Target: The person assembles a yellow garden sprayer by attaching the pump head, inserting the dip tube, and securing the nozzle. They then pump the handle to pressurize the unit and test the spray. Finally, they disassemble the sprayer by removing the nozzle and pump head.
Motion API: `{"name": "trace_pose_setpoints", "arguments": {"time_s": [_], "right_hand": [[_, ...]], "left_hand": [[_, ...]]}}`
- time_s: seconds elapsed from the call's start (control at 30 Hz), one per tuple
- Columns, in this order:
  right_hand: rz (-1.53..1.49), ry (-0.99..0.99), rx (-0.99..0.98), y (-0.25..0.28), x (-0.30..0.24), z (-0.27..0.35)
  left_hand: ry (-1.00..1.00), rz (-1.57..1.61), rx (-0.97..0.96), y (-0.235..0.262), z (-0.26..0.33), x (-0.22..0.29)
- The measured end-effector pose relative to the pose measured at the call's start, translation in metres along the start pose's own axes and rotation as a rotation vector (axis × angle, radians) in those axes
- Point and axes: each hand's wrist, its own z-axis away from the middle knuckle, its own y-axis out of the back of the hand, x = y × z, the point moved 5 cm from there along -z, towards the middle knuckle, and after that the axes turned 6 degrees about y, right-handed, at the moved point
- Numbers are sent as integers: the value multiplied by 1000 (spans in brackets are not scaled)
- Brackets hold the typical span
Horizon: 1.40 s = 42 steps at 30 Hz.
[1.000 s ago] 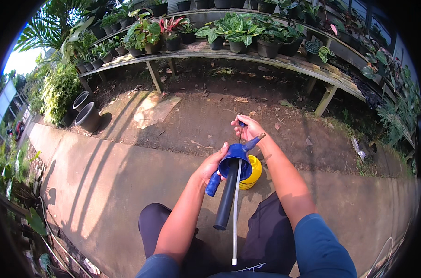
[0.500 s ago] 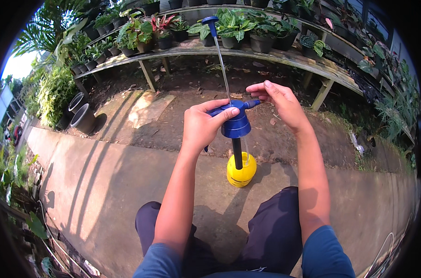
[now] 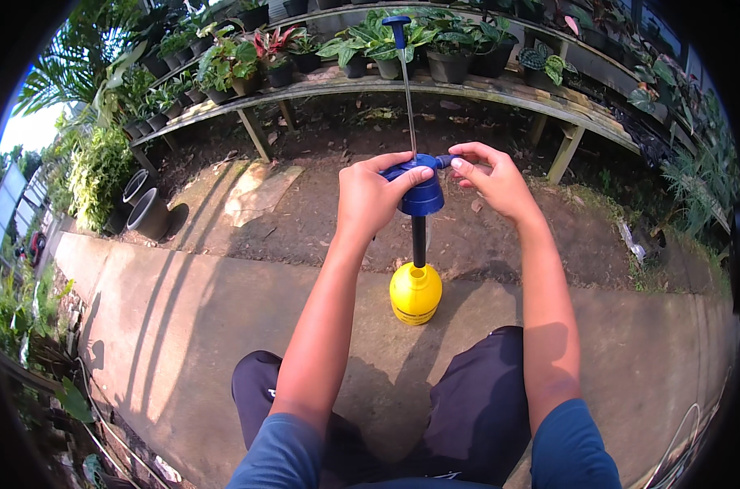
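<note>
My left hand [image 3: 372, 196] is closed around the blue pump sprayer head [image 3: 421, 200], thumb on top. From the head a thin metal rod rises to a blue T-shaped handle [image 3: 398, 31]. A black pump tube [image 3: 419, 240] hangs below it. My right hand [image 3: 494, 181] pinches the short nozzle [image 3: 447, 161] on the head's right side between thumb and fingers. Beneath stands a yellow bottle [image 3: 415, 300], upright on the concrete with its mouth uncovered. The tube's lower end overlaps the mouth's far rim; whether it is inside, I cannot tell.
A wooden plant bench [image 3: 337, 87] with several potted plants runs across the back. Two dark empty pots [image 3: 149, 214] lie tilted at the left beside a leafy bush [image 3: 101, 175]. Bare soil lies between the bench and the concrete path [image 3: 199, 326]. My knees flank the bottle.
The sprayer head has moved slightly right and up, drawing its tube up out of the bottle. My right hand's fingers have closed onto the nozzle.
</note>
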Motion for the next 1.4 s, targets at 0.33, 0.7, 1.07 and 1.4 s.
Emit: {"name": "trace_pose_setpoints", "arguments": {"time_s": [0.33, 0.7, 1.07, 1.4], "right_hand": [[106, 36, -3, 5, -8, 2], [65, 77, 22, 0, -20, 2], [248, -28, 0, -6, 2, 5], [412, -138, -168, -7, 48, 9]], "left_hand": [[24, -19, 6, -2, 7, 14], [-32, -43, 23, 11, 11, 30], [-35, -45, 7, -6, 12, -4], [-22, -68, -17, -35, 33, -52]]}}
